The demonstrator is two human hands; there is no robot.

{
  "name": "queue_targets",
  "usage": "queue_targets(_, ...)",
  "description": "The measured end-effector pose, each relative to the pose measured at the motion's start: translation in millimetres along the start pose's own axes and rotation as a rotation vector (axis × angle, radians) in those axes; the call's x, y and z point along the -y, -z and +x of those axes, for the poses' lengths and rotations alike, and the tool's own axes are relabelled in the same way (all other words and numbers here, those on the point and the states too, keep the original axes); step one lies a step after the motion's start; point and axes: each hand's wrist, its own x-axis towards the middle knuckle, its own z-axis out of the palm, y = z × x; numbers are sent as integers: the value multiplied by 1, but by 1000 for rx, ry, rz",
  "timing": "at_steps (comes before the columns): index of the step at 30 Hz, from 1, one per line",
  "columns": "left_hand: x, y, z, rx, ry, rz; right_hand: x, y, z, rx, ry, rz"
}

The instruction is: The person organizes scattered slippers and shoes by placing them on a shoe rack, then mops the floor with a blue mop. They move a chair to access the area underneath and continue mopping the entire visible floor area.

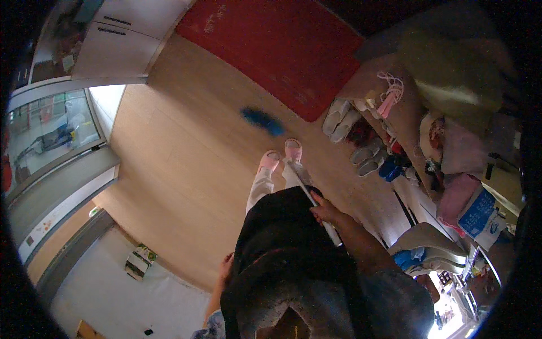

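Note:
My right hand [325,210] grips the upper part of a pale broom handle [304,189]. The handle slants down past my legs towards the floor. Just ahead of my feet, a blurred blue broom head [262,120] lies on or just above the wood-look floor [182,148]; the join with the handle is hidden by my foot. My left hand [228,265] hangs at my side beside the black apron or garment [275,237], which partly covers it. I cannot tell whether it holds anything. Pink slippers [269,161] are on my feet.
A red mat [279,51] spreads beyond the broom. To the right, several shoes [338,118] line the floor beside a cluttered table [406,114]. Stacked stools [427,245] stand nearer me. On the left are a white cabinet [114,46] and a glass-panelled door [55,135].

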Motion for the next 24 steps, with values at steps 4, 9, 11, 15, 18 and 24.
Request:
queue_targets(4,-43,-13,-22,-72,29,-347,28,4,-51,28,-61,-150)
queue_targets(9,-33,-6,-22,-108,55,-200,76,70,-47,-519,345,-299)
queue_targets(11,-1,1,-4,-72,28,-222,78,73,-32,-477,242,-228)
queue_targets(15,50,9,29,97,-39,-236,42,18,-13,-294,199,-186)
queue_targets(18,40,-3,32,112,-93,-159,14,3,-12,-118,109,-113)
queue_targets(24,-28,-28,-10,-85,18,-107,42,69,-15,-162,166,-164)
